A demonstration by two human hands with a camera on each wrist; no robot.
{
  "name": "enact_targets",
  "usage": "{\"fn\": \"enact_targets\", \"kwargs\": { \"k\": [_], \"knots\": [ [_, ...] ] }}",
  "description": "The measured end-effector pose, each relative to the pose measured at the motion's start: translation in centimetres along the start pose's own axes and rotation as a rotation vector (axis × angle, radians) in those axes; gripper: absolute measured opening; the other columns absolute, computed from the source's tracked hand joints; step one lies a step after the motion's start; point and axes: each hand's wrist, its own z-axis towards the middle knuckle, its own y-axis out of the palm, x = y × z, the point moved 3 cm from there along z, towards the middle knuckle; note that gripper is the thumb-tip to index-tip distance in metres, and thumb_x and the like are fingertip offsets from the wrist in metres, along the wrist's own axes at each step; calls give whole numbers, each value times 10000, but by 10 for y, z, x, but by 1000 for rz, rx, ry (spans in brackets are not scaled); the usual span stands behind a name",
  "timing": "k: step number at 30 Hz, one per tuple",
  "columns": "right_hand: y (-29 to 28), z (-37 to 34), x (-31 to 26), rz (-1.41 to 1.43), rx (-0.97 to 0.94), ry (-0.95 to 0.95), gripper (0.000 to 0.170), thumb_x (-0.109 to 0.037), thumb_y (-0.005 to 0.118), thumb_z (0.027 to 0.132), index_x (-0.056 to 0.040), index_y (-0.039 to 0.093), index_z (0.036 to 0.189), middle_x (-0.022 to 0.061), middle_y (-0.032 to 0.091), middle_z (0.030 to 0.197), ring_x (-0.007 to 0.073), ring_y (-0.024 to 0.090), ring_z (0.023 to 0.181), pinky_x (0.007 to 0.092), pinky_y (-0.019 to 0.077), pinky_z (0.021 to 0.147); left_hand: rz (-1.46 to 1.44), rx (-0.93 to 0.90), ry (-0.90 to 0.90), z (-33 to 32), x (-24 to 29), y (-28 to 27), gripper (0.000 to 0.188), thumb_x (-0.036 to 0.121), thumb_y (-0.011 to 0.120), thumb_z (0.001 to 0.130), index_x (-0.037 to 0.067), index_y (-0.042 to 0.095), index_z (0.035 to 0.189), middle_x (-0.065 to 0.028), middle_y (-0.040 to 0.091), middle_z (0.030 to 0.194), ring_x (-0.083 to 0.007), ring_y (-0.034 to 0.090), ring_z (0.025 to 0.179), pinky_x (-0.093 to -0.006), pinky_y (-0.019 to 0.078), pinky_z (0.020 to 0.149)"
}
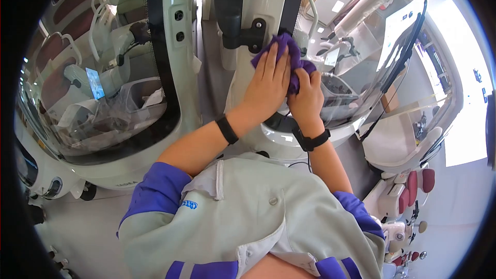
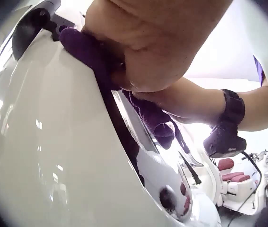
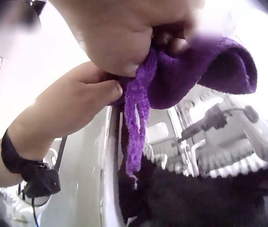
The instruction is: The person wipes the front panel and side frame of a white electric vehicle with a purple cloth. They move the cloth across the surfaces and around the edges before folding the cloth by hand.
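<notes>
Two white vehicles: left vehicle [image 1: 182,80], right vehicle [image 1: 281,142]. One dark-bordered window [image 1: 111,129] on the left one, one curved clear pane [image 1: 354,36] on the right one. Two hands, one purple cloth [image 1: 292,46], one black bracket [image 1: 251,37] with two visible bolts, two black wristbands, one per wrist.

Cloth lies against the right vehicle, at the pane's left edge, near side of the bracket and just beside it. Left hand [image 1: 266,89]: grip open, fingers extended flat over the cloth's left part. Right hand [image 1: 306,102]: grip closed, fingers curled on the bunched right part; a loose strip hangs below it in the right wrist view. Hands close together. Narrow strip of floor [image 1: 213,90] between the vehicles, left of the hands; smooth white panel [image 2: 60,127] runs wide beside the cloth in the left wrist view.

Far ends of both vehicles cut off. Reflections confuse what's behind the glass. Left fingertips blocked in the left wrist view; cloth underside hidden.
</notes>
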Motion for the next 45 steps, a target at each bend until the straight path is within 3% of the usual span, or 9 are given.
{"fn": "enact_targets", "kwargs": {
  "k": [8, 11, 14, 20, 26, 30, 36, 37, 45],
  "knots": [
    [34, -95, 21, 22, -129, 43, 509, -47, 678, 707, -146, 596, 1200, 160, 520, 1052, 407, 628, 848, 469, 546, 683, -256, -71, 106, -108, 18, 38, 528, 141, 495, 919, -74, 475, 1401, -242, 399, 1528, -469, 325, 1435, -517, 305, 1168],
    [36, -100, 18, 43, -187, 89, 550, -14, 657, 695, -141, 604, 1228, 165, 542, 1103, 399, 642, 884, 455, 562, 705, -326, -45, 93, -107, 12, 36, 530, 123, 510, 912, -69, 473, 1405, -239, 400, 1530, -472, 329, 1434, -519, 303, 1170],
    [21, -62, 4, 45, -156, -5, 519, -11, 643, 709, -130, 603, 1212, 168, 539, 1095, 405, 636, 876, 460, 556, 701, -349, 16, 33, -76, -1, 17, 536, 106, 542, 894, -68, 480, 1398, -245, 410, 1520, -485, 337, 1425, -527, 317, 1159],
    [9, -16, -21, 108, -25, 77, 390, -13, 646, 728, -93, 622, 1109, 162, 551, 1014, 415, 604, 877, 457, 517, 729, -366, 132, 7, -47, -15, 19, 545, 91, 569, 872, -69, 491, 1387, -248, 418, 1511, -506, 346, 1408, -541, 363, 1126],
    [55, -105, 4, 84, 2, 87, 456, -51, 665, 695, -131, 648, 1144, 159, 540, 1009, 385, 623, 846, 442, 537, 676, -404, -55, 58, -128, 11, 52, 538, 146, 527, 919, -42, 472, 1420, -215, 393, 1544, -464, 334, 1425, -509, 341, 1149],
    [67, -165, 15, 116, -164, 235, 507, -52, 681, 728, -156, 632, 1222, 158, 547, 1024, 372, 628, 880, 449, 537, 709, -476, -94, 169, -184, 26, 74, 521, 137, 526, 921, -19, 489, 1417, -198, 415, 1535, -451, 391, 1379, -504, 358, 1137],
    [52, -171, 16, 198, -270, 227, 465, -122, 685, 825, -202, 608, 1277, 142, 553, 1054, 364, 634, 888, 446, 544, 731, -450, -121, 198, -176, 24, 61, 509, 121, 549, 896, -11, 524, 1387, -188, 502, 1468, -436, 466, 1306, -505, 395, 1102],
    [49, -169, 17, 205, -294, 228, 465, -123, 684, 824, -209, 607, 1275, 141, 551, 1052, 364, 635, 885, 448, 545, 729, -438, -134, 208, -178, 26, 65, 585, 82, 573, 796, -38, 522, 1367, -202, 490, 1474, -466, 434, 1336, -527, 366, 1121],
    [19, -212, 87, 137, -273, 156, 428, -124, 694, 793, -237, 640, 1202, 99, 551, 1007, 331, 640, 816, 430, 546, 684, -411, -337, 403, -184, 93, 79, 533, 113, 522, 874, -40, 513, 1384, -204, 511, 1440, -409, 432, 1370, -495, 358, 1133]
  ]
}}
